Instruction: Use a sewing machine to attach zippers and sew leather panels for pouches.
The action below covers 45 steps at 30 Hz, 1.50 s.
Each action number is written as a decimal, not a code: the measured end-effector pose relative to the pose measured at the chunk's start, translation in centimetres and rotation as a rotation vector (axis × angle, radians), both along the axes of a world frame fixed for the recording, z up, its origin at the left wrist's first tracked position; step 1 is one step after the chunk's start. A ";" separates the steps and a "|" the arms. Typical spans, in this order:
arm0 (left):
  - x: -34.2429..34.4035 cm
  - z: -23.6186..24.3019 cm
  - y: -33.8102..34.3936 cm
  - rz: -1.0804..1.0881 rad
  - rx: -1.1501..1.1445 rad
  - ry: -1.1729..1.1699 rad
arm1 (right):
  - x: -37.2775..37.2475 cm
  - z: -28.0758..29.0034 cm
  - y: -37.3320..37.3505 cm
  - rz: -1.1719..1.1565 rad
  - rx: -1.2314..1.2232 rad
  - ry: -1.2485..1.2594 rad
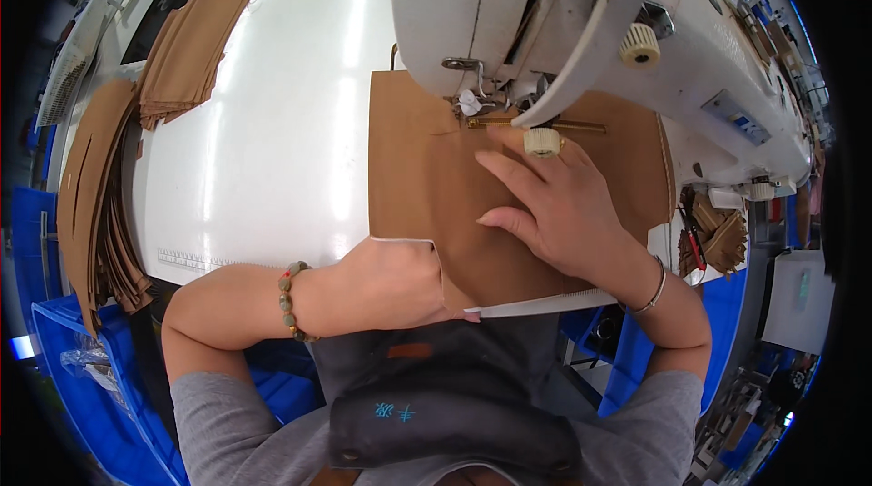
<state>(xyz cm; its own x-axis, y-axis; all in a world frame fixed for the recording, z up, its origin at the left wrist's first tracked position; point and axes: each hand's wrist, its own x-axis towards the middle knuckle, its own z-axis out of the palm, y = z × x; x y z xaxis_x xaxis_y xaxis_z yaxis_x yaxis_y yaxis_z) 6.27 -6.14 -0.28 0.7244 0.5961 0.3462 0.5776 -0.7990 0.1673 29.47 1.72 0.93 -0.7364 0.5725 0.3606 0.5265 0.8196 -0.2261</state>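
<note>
A brown panel (409,150), leather-like, lies on the white table under the sewing machine's (509,4) needle area. A narrow gold-coloured strip (581,126), resembling a zipper, runs across its upper part beneath the presser foot (486,107). My left hand (391,279) is closed on the panel's near left corner; its fingertips are hidden behind the folded edge. A bit of pale lining or tape (536,305) shows along the near edge. My right hand (559,209) rests on the panel with fingers apart, the fingertips close to the strip and partly behind a cream knob.
Stacks of brown pieces lie at the far left (195,54) and left edge (95,195). Brown scraps (722,232) and red-handled snips (695,245) are at the right. A ruler marking (191,259) lines the near table edge. Blue bins (100,377) stand below.
</note>
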 end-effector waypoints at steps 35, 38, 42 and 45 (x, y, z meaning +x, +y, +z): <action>-1.1 -0.1 4.9 0.345 -0.006 0.036 | -0.1 -1.3 1.2 -0.043 0.053 -0.172; -1.1 -0.2 4.9 0.341 0.004 0.022 | -0.1 -1.4 1.1 -0.049 0.051 -0.169; -1.1 -0.2 5.0 0.332 0.000 0.011 | -0.2 -1.3 1.3 -0.043 0.061 -0.160; -1.1 -0.2 5.2 0.339 0.008 0.006 | -0.2 -1.1 1.3 -0.046 0.056 -0.154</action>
